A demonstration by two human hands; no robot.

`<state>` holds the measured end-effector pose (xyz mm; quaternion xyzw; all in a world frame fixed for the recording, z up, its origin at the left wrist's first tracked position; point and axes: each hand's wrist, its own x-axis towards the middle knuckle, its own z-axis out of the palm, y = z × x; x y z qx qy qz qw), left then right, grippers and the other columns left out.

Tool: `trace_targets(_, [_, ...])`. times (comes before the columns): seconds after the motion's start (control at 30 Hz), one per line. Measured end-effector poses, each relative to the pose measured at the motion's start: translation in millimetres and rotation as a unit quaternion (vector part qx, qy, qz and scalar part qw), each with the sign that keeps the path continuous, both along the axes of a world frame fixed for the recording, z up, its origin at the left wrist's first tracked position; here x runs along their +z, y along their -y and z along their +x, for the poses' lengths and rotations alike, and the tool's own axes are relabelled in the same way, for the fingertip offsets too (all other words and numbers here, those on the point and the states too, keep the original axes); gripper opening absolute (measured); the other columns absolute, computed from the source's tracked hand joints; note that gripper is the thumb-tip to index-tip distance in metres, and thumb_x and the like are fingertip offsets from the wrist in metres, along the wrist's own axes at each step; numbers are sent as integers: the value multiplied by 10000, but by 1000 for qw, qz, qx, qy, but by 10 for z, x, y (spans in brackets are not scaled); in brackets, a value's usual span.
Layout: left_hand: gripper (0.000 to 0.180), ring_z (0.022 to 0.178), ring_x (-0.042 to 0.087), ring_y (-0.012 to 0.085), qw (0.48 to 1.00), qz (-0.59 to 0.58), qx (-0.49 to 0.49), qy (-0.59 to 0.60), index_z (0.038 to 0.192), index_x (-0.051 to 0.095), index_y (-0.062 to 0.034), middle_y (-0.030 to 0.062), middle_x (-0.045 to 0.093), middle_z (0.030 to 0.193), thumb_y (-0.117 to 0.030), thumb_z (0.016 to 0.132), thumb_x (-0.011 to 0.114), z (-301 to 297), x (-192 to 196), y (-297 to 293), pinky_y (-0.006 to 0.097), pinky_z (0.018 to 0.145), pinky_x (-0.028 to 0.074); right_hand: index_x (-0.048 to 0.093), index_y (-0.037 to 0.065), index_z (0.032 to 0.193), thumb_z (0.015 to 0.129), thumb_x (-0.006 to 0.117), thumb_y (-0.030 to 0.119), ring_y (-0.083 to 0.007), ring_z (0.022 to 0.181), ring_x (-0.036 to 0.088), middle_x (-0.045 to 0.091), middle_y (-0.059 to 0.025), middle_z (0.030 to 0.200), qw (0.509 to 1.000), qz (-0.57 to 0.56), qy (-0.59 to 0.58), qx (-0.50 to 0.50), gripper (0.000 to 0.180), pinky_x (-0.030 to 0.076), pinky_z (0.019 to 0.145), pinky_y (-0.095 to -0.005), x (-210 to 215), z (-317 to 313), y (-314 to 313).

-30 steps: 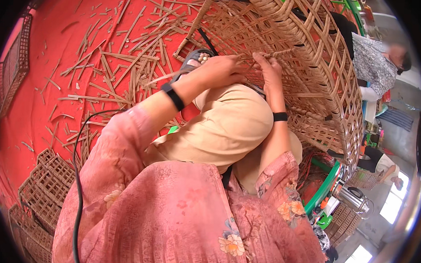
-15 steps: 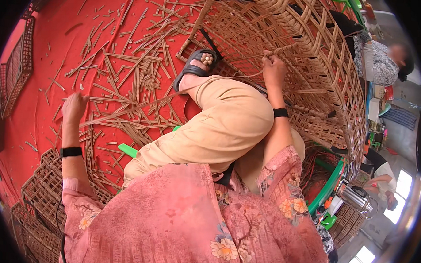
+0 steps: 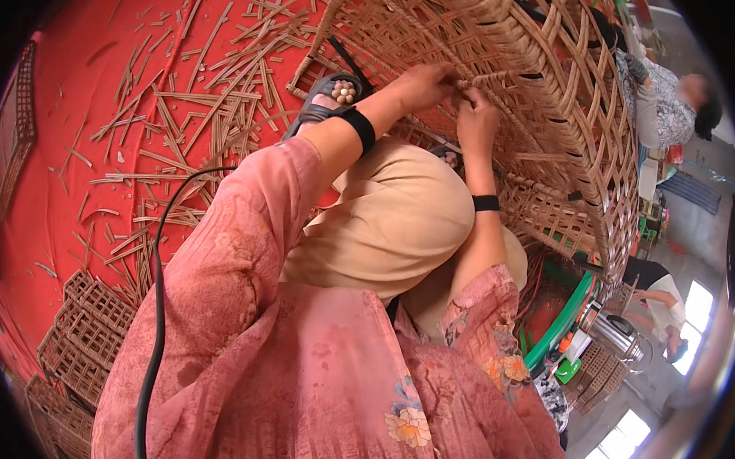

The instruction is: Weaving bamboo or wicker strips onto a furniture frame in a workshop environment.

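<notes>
A large brown woven wicker basket [image 3: 546,90] stands tilted in front of me, its lattice side leaning over to the right. My left hand [image 3: 427,86] reaches across my raised knee to it, with closed fingertips at its inner weave. Right beside it, almost touching, my right hand [image 3: 477,126] pinches a thin wicker strip against the same spot. The fingers hide most of that strip, and what the left fingertips hold cannot be made out. A short wrapped strand [image 3: 495,76] shows on the basket just above the hands.
Cut wicker pieces [image 3: 217,108] lie scattered over the red floor covering [image 3: 66,175]. Woven panels [image 3: 92,332] are stacked at lower left. My sandalled foot [image 3: 341,93] rests by the basket's corner. At right are a metal flask [image 3: 617,332], a green frame [image 3: 562,320] and other people [image 3: 664,103].
My left hand has come from far left, where it drew the long strip taut, over to my right hand at the basket. The right hand has stayed nearly in place.
</notes>
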<state>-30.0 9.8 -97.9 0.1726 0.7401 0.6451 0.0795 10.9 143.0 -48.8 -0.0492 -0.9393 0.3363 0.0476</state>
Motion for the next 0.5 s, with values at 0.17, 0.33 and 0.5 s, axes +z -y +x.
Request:
trace_targets(0.17, [263,887,616,170,998,46,-19,33,1093,574,-27,110,649,966,-144,858,583,-53,-147,-44,304,807,477,648,-41,944,790,607,136,-172,674,636,663,-125,725,998,-11,-48,-41,238,476,634,-305,-191,-61,-234])
trace_targets(0.33, [231,873,621,200,994,-51,-92,-26,1053,606,-35,117,649,956,-146,851,593,28,-11,69,316,778,482,671,-25,850,799,567,91,-130,592,592,616,-110,608,961,273,-38,-8,164,465,582,-296,-326,-61,-297])
trace_targets(0.5, [260,905,618,273,988,-72,-61,-119,1089,603,-76,122,642,986,-93,833,554,27,17,88,350,777,487,663,-16,826,788,537,63,-198,662,601,648,-113,719,990,106,-93,23,153,473,636,-317,-842,-236,-577])
